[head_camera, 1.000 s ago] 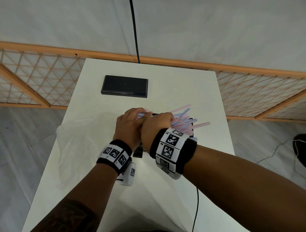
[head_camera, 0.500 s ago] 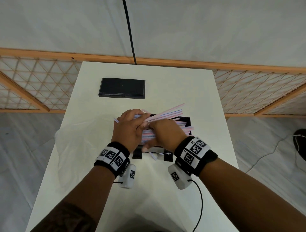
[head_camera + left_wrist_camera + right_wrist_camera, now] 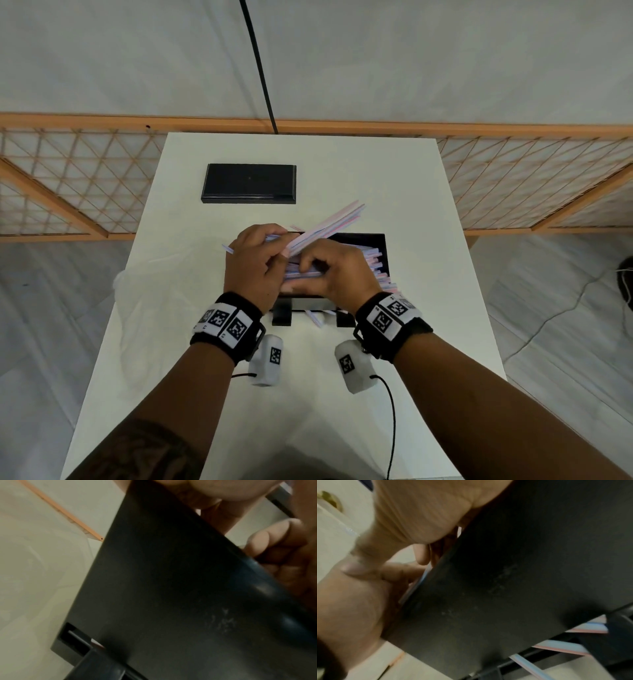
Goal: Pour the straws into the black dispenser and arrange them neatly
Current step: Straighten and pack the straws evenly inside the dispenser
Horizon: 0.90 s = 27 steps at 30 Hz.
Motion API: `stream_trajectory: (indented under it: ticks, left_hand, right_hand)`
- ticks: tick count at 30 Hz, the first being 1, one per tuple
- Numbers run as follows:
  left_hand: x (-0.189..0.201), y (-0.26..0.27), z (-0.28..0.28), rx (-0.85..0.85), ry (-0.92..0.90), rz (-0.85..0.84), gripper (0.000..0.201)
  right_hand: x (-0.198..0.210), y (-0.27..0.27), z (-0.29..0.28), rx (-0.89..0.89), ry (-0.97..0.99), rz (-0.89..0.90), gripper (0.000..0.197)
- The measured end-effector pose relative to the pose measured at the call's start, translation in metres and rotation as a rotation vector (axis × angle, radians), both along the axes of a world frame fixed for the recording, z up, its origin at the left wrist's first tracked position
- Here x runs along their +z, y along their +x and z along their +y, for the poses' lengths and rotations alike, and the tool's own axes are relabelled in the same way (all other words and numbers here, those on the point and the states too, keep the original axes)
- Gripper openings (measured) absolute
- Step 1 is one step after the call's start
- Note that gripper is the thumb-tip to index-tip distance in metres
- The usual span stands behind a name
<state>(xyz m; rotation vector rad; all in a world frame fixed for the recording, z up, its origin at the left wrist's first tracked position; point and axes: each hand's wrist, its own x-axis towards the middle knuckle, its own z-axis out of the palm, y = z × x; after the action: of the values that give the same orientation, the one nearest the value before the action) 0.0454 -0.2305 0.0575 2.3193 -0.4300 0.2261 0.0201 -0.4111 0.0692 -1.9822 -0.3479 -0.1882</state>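
Pastel pink-and-blue paper straws fill the black rectangular dispenser mid-table. The right hand presses curled fingers onto them, now lower, wrist turned down, likely levelling. The left hand pinches a slanted bundle, now raised higher. Beyond lies a flat black lid.

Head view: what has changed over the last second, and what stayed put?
The right hand came down from on top of the straws to their near side and spread. The fanned straws were gathered: most lie in the black dispenser, and one bunch angles up, held by the left hand. Some poke out of the front slot. The black lid and table are unchanged.
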Motion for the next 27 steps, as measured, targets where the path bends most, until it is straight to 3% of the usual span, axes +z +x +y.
stream_trajectory:
  ticks: [4,7,9,11,14,16,19,24,27]
  left_hand:
    - [-0.001,0.001,0.000,0.009,0.041,-0.029,0.032]
    - [0.000,-0.001,0.001,-0.004,0.105,-0.020,0.039]
    - [0.003,-0.004,0.000,0.004,0.139,0.002,0.042]
    - [0.007,-0.006,-0.001,0.021,0.179,-0.001,0.041]
    - [0.009,-0.006,-0.001,0.008,0.141,-0.032,0.039]
    - [0.008,-0.005,-0.002,-0.008,0.037,-0.039,0.035]
    - [0.013,-0.004,-0.002,0.074,-0.098,-0.002,0.030]
    - [0.015,-0.007,0.002,0.314,-0.151,0.012,0.029]
    - [0.015,-0.008,0.001,0.315,-0.166,0.016,0.032]
  right_hand:
    - [0.020,0.000,0.001,-0.227,0.267,0.162,0.033]
    - [0.034,-0.008,-0.009,-0.418,0.339,0.080,0.043]
    - [0.042,-0.014,-0.020,-0.477,0.175,-0.099,0.029]
    - [0.042,-0.020,-0.029,-0.415,-0.115,-0.203,0.018]
    - [0.020,-0.031,-0.035,-0.211,-0.661,-0.096,0.058]
    - [0.002,-0.035,-0.035,-0.092,-0.857,-0.060,0.067]
    - [-0.005,-0.026,-0.031,-0.109,-0.888,-0.015,0.067]
    - [-0.005,-0.008,-0.020,-0.109,-0.941,0.051,0.070]
    - [-0.005,-0.005,-0.019,-0.091,-0.934,0.052,0.071]
